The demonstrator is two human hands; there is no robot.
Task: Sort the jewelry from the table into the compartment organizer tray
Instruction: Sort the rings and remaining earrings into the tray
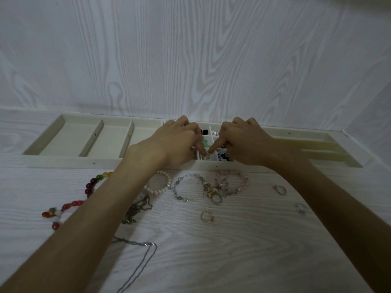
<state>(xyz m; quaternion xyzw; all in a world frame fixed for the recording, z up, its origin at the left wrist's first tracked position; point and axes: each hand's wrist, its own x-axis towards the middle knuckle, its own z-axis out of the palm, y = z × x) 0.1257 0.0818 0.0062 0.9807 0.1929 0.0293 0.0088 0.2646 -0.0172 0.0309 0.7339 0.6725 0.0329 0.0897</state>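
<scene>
You are early in the sort. Your left hand (pixel 175 142) and right hand (pixel 243 142) meet over a small near-centre cell of the organizer tray (pixel 110 162), index fingertips pressing a silvery piece (pixel 205 157) down into it; neither hand grips anything that shows. A few neighbouring cells hold dark, green and blue-and-white bits. Left on the table (pixel 243 240): pearl bracelet (pixel 160 185), red bead strand (pixel 69 205), clear bead bracelet (pixel 188 188), gold ring (pixel 207 215), chains. No writing or brand can be read.
</scene>
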